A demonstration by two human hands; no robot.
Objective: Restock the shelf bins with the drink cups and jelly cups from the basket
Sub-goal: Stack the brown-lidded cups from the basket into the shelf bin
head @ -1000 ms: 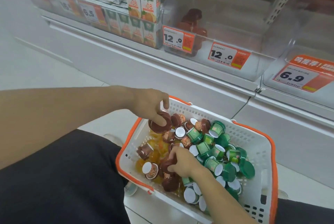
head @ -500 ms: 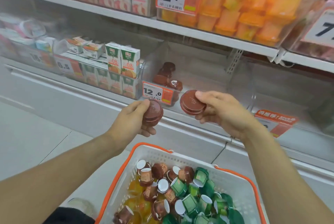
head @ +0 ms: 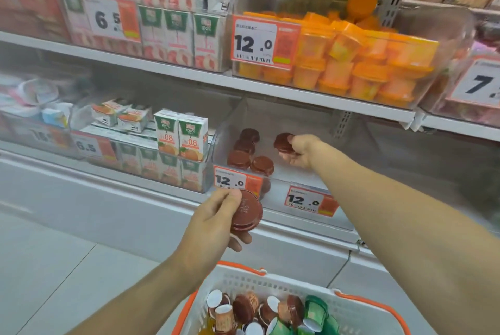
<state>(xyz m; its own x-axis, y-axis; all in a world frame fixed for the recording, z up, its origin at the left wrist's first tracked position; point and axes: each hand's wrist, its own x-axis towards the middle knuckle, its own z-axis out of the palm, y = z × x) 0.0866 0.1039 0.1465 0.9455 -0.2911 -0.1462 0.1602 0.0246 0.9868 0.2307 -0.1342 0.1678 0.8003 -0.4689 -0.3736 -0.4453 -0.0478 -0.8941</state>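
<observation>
- Fingers of my right hand pinch a brown jelly cup by its rim, reaching over the front wall into the clear bin on the lower shelf, so I can set it beside the brown cups already there.
- My left hand grips another brown cup, fingers curled round its edge, held just below the bin's price tag; I judge it waits its turn while the right hand places first.
- Below me sits the basket, holding more brown cups and green cups, so plenty remains to restock.
- Orange cups fill the bin on the shelf above; like goes with like, hence this lower bin.
</observation>
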